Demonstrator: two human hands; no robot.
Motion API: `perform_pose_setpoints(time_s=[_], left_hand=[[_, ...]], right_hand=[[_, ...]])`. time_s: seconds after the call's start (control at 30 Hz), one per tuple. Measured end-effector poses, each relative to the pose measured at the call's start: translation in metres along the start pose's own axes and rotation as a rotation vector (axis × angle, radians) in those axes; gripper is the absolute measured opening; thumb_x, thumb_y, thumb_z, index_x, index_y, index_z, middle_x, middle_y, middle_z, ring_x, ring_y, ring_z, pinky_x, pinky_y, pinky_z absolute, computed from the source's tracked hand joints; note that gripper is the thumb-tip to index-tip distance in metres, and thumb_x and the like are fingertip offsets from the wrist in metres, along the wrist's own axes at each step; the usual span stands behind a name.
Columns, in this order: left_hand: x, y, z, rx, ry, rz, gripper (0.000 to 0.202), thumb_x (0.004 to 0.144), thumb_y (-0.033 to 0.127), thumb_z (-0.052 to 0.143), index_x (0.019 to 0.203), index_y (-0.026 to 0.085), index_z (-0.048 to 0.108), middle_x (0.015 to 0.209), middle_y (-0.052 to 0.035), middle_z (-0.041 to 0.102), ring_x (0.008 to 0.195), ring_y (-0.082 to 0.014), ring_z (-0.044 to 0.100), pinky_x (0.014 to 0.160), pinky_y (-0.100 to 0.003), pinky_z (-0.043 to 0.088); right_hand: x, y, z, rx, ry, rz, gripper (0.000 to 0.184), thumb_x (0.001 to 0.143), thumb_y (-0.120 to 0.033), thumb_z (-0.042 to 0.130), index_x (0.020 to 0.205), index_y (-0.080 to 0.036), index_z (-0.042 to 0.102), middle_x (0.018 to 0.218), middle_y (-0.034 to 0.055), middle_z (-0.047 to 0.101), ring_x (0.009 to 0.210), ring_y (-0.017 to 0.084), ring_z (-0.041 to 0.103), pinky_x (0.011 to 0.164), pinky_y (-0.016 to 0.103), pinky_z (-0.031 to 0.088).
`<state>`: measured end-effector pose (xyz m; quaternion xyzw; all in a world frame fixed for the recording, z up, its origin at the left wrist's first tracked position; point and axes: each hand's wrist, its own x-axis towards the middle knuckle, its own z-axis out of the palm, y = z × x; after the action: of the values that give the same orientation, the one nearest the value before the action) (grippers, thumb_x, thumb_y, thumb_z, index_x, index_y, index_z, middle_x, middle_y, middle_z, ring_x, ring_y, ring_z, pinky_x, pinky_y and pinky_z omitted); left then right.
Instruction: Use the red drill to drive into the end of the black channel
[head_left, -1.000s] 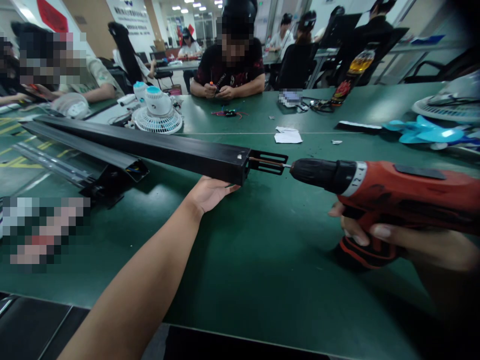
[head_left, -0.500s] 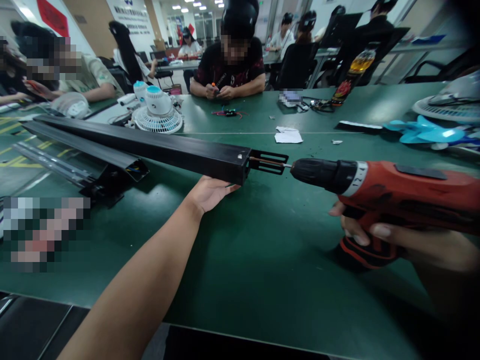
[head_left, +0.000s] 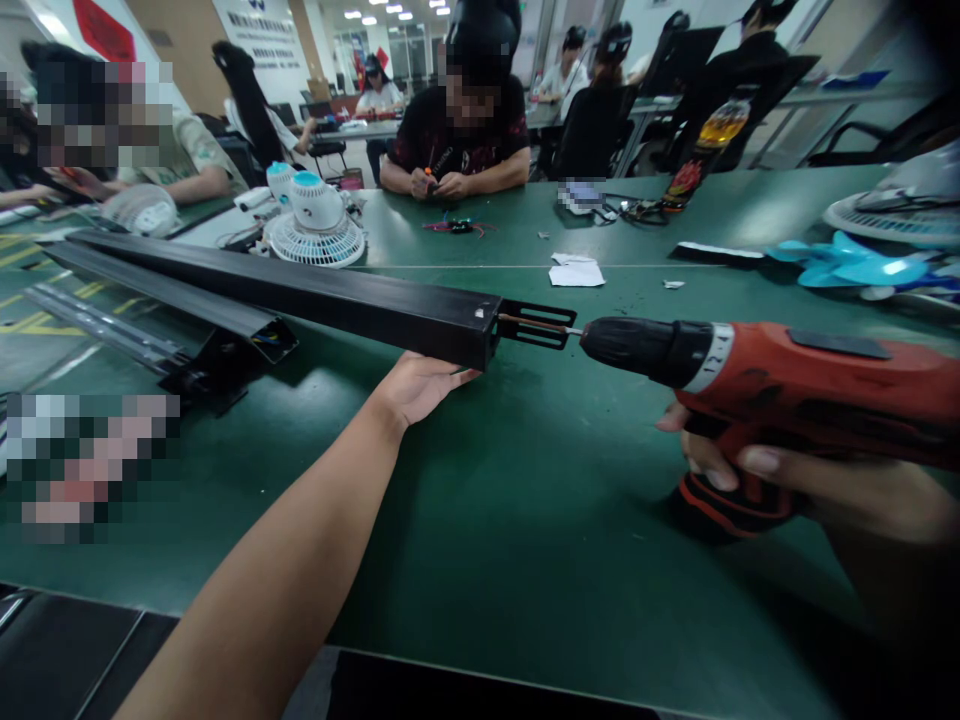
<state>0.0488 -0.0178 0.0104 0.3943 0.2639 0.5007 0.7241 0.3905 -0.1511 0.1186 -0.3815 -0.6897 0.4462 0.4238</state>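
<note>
A long black metal channel (head_left: 300,290) runs from the far left to mid-table, lifted at its near end. My left hand (head_left: 421,384) cups that end from below, its fingers wrapped under the channel. A black bracket (head_left: 538,326) sticks out of the channel's end. My right hand (head_left: 795,480) grips the handle of a red and black cordless drill (head_left: 780,380), one finger at the trigger. The drill's bit touches the bracket's outer end.
A second black channel (head_left: 172,300) and a silver rail (head_left: 97,325) lie on the green table (head_left: 525,520) at left. White desk fans (head_left: 315,225), paper scraps (head_left: 576,272), a blue fan blade (head_left: 855,262) and a bottle (head_left: 705,150) sit farther back. Several people work at the far side.
</note>
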Motion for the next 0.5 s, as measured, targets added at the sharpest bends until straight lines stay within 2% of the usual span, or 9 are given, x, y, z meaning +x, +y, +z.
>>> perform_pose_setpoints(time_s=[0.3, 0.5], left_hand=[[0.0014, -0.0004, -0.0017, -0.007, -0.022, 0.004, 0.026, 0.072, 0.005, 0.106, 0.091, 0.019, 0.094, 0.102, -0.0077, 0.094, 0.105, -0.0277, 0.09, 0.117, -0.057, 0.072], [0.0011, -0.0008, -0.0016, -0.005, -0.007, 0.005, 0.026, 0.075, 0.004, 0.103, 0.092, 0.019, 0.092, 0.102, -0.0084, 0.093, 0.106, -0.0292, 0.09, 0.12, -0.061, 0.069]], right_hand=[[-0.0007, 0.0001, -0.0008, -0.001, 0.006, 0.01, 0.036, 0.07, -0.045, 0.068, 0.098, -0.022, 0.072, 0.046, 0.0027, 0.059, 0.036, 0.017, 0.054, 0.026, 0.026, 0.04], [-0.0011, 0.0033, -0.0029, 0.003, 0.014, 0.03, 0.037, 0.07, -0.044, 0.069, 0.099, -0.022, 0.072, 0.047, 0.0031, 0.059, 0.035, 0.017, 0.053, 0.025, 0.026, 0.039]])
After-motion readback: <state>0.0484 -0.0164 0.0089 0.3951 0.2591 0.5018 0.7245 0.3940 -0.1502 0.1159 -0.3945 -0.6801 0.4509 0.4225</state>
